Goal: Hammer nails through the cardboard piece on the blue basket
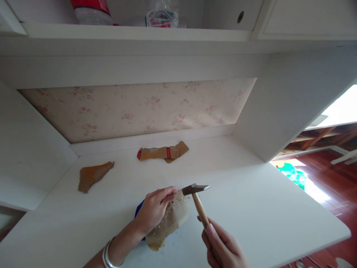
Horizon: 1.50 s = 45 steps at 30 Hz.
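Observation:
My right hand [221, 243] is wrapped round the wooden handle of a hammer [201, 210]. Its metal head hovers close to the fingertips of my left hand [154, 208], above a torn piece of brown cardboard [164, 227]. The thumb and fingers of my left hand are pinched together at the cardboard's far edge; what lies between them is too small to make out. Part of a blue thing [138, 207] sticks out beneath my left hand, mostly hidden. A silver bangle [107, 255] circles my left wrist.
On the white tabletop [251, 208] lie a torn cardboard scrap [93, 176] at left and cardboard pieces with red tape-like bands [157, 153] near the back. Overhead, a shelf [134, 32] holds plastic bottles [162, 16]. A side panel [279, 96] rises at right.

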Each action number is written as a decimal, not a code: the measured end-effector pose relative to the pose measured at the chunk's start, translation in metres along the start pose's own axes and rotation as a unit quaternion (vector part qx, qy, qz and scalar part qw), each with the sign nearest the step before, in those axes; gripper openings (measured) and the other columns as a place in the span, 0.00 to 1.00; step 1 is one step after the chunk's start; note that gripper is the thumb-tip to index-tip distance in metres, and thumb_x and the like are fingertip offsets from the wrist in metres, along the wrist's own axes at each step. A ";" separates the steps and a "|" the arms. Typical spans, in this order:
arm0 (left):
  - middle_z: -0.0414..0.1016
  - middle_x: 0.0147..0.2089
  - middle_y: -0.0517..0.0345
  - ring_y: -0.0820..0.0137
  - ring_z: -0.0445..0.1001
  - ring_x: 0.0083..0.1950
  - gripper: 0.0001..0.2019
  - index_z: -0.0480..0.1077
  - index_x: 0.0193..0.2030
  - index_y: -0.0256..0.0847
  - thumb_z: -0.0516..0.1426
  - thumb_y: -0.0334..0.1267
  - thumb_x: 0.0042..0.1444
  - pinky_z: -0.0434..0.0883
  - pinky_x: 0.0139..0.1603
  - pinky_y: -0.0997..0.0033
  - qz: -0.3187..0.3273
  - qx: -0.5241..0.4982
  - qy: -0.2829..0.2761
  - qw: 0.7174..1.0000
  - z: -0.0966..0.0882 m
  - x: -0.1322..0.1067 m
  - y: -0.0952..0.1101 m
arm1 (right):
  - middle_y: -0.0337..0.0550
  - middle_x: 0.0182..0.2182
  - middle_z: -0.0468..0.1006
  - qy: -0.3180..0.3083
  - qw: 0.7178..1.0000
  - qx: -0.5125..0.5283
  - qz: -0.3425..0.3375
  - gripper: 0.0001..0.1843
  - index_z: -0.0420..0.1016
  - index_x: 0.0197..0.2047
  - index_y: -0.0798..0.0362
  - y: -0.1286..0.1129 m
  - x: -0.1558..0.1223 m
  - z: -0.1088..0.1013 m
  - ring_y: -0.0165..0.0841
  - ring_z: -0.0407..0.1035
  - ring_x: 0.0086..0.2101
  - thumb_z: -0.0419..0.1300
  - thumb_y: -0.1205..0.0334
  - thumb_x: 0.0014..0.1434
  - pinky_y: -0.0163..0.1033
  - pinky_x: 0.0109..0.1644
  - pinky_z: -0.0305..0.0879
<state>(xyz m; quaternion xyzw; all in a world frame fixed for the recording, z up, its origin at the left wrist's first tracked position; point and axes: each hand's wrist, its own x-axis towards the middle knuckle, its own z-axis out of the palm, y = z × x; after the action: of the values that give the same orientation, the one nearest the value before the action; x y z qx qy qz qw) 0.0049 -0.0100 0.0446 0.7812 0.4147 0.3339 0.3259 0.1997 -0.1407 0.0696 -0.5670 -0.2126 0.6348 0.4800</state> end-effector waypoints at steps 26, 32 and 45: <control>0.82 0.39 0.63 0.70 0.78 0.37 0.09 0.78 0.42 0.48 0.55 0.38 0.65 0.72 0.41 0.75 0.016 -0.006 -0.021 1.000 -0.005 0.006 0.012 | 0.29 0.20 0.57 -0.022 1.000 -0.007 0.010 0.39 0.76 0.43 0.54 -0.011 0.001 0.017 0.17 0.48 0.16 0.65 0.27 0.42 0.23 0.16 0.36; 0.79 0.33 0.61 0.70 0.75 0.33 0.12 0.76 0.35 0.44 0.53 0.40 0.66 0.69 0.37 0.75 0.014 -0.008 -0.033 0.999 -0.005 0.006 0.016 | 0.29 0.20 0.58 -0.029 1.000 -0.001 0.004 0.40 0.76 0.46 0.54 -0.006 0.006 0.020 0.18 0.49 0.17 0.65 0.27 0.43 0.24 0.18 0.40; 0.75 0.31 0.60 0.72 0.72 0.32 0.13 0.75 0.34 0.41 0.52 0.36 0.67 0.67 0.36 0.77 0.025 -0.002 -0.031 0.999 -0.002 0.004 0.007 | 0.30 0.20 0.59 -0.033 0.999 -0.019 -0.028 0.39 0.75 0.44 0.58 0.008 0.012 0.020 0.19 0.51 0.17 0.64 0.29 0.47 0.27 0.19 0.39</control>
<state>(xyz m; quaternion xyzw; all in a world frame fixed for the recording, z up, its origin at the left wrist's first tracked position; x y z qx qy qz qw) 0.0079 -0.0094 0.0527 0.8006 0.3842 0.3182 0.3320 0.1793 -0.1288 0.0622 -0.5487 -0.2559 0.6352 0.4795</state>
